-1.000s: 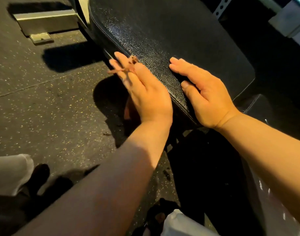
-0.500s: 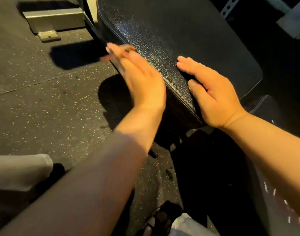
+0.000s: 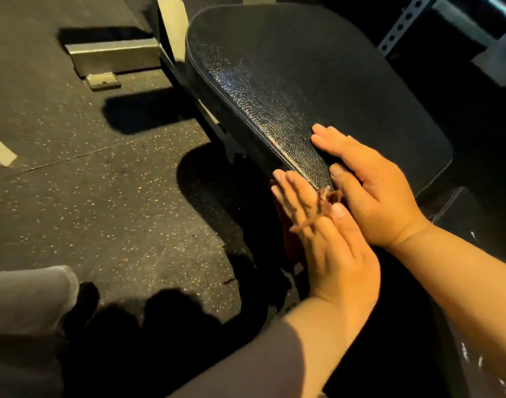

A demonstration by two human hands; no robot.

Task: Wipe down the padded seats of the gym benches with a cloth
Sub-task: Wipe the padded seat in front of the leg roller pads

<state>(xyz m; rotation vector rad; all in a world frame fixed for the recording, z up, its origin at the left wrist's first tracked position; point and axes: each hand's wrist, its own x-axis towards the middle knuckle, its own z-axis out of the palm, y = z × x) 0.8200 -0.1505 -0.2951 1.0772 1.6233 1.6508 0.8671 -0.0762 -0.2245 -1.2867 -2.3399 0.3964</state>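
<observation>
Left hand [image 3: 329,242] slid nearer, flat on seat [image 3: 289,81] edge, perhaps pressing cloth [image 3: 323,199]; right hand [image 3: 372,191] flat.

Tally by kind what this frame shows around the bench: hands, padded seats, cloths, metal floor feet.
Hands: 2, left hand and right hand.
Padded seats: 1, the black seat pad.
Cloths: 1, only frayed brown cloth strands showing over the left fingers.
Metal floor feet: 1, the steel base foot.
Total: 5.

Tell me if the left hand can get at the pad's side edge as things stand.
Probably yes: the left hand already lies flat against the pad along its side, fingers straight, with nothing between; the right hand rests on top.
</observation>
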